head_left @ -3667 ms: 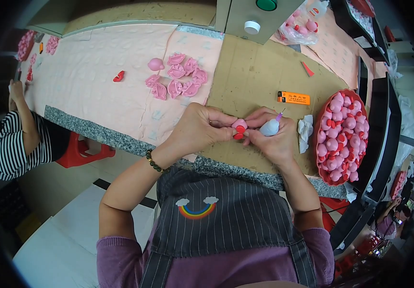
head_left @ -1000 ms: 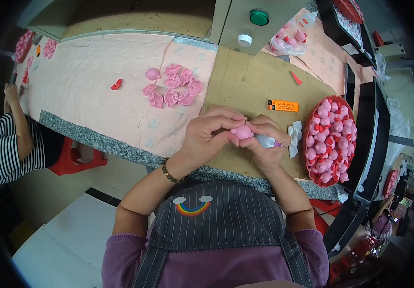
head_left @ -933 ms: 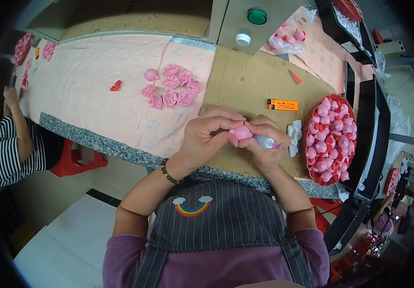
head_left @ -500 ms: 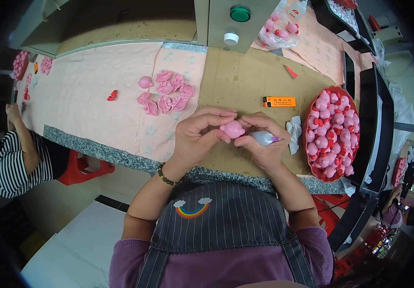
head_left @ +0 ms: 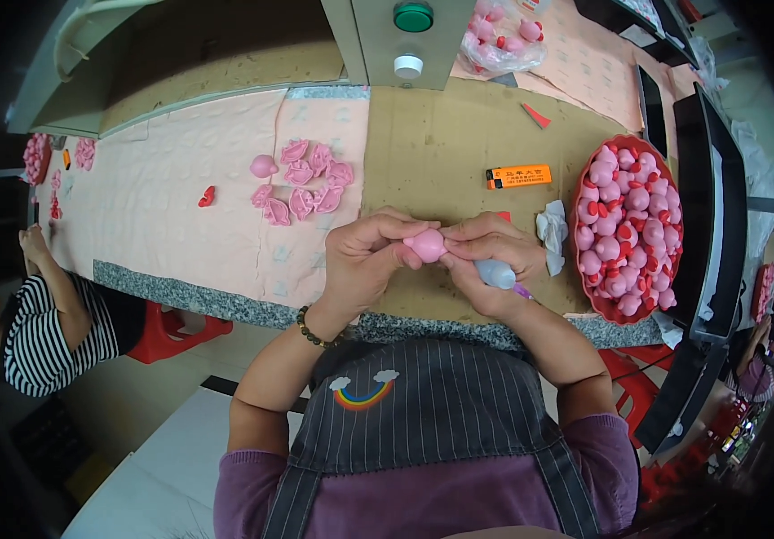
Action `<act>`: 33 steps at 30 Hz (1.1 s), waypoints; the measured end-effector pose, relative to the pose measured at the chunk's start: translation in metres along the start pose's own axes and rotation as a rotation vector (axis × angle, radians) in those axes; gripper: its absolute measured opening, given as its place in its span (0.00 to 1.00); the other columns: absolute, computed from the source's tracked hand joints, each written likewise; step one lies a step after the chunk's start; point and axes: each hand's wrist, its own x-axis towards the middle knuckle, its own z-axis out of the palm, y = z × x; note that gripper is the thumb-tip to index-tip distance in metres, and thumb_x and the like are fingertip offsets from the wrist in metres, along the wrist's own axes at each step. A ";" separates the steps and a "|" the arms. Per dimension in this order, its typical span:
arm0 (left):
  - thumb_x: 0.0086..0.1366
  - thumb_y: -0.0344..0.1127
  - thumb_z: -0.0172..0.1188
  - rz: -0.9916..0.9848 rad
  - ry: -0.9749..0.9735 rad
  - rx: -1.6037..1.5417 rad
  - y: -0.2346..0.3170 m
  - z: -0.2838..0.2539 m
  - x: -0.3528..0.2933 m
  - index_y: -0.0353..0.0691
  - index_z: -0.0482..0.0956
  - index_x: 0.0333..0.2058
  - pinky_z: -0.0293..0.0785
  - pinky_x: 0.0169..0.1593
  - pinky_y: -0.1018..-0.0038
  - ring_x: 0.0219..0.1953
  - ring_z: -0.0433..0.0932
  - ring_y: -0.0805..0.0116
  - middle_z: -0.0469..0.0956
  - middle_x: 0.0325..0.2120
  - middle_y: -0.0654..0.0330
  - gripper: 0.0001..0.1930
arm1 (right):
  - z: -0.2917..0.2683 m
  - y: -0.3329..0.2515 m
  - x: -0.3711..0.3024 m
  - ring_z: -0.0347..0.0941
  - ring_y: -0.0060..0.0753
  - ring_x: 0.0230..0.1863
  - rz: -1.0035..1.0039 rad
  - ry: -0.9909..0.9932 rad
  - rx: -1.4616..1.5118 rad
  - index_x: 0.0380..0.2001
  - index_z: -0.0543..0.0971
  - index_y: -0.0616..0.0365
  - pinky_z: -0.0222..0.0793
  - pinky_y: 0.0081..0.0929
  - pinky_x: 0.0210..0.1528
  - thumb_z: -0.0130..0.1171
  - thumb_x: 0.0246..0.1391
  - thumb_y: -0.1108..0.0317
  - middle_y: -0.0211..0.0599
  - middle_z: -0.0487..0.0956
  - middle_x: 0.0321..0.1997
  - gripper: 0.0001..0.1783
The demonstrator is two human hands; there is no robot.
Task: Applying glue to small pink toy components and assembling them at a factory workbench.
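Above the brown board [head_left: 441,135], near the table's front edge, both my hands pinch a small round pink toy piece [head_left: 425,245]. My left hand [head_left: 353,262] grips its left side between thumb and fingers. My right hand [head_left: 493,244] closes on its right end, and a small translucent squeeze bottle [head_left: 496,274] with a purple tip is tucked in that same hand. Part of the toy is hidden by my fingertips. Left of my hands, several pink shell-like pieces [head_left: 301,203] lie beside a round pink piece [head_left: 264,166] and a red piece [head_left: 207,196].
To the right stands a red scalloped basket [head_left: 619,317] heaped with pink and red toys. Near it lie a crumpled tissue [head_left: 551,236], an orange box [head_left: 519,176] and a red wedge [head_left: 536,116]. A grey post [head_left: 409,45] with a green button rises behind. Another person [head_left: 59,332] sits far left.
The squeeze bottle has tilted in my right hand, its purple tip now lower. My right fingers have shifted onto the toy's end. A red bit shows beyond that hand. The view has shifted slightly.
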 end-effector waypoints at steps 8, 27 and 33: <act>0.51 0.27 0.63 -0.032 0.017 0.100 0.001 0.000 -0.002 0.30 0.76 0.36 0.73 0.46 0.72 0.42 0.76 0.63 0.76 0.34 0.53 0.13 | -0.002 -0.001 -0.003 0.76 0.34 0.32 0.018 -0.018 -0.011 0.24 0.78 0.64 0.72 0.24 0.34 0.61 0.36 0.81 0.47 0.77 0.31 0.07; 0.51 0.25 0.63 -0.036 0.069 0.101 0.008 0.000 -0.003 0.31 0.77 0.36 0.73 0.44 0.75 0.40 0.77 0.66 0.77 0.34 0.53 0.11 | 0.002 0.000 0.001 0.76 0.30 0.28 0.000 0.013 -0.015 0.24 0.79 0.66 0.70 0.20 0.29 0.61 0.35 0.83 0.45 0.77 0.28 0.07; 0.53 0.27 0.62 -0.026 0.027 0.135 0.002 0.000 -0.003 0.31 0.77 0.36 0.73 0.43 0.76 0.38 0.77 0.69 0.77 0.35 0.53 0.11 | 0.002 0.003 -0.004 0.76 0.31 0.30 0.009 0.031 -0.045 0.23 0.79 0.65 0.71 0.21 0.31 0.64 0.35 0.82 0.45 0.77 0.29 0.07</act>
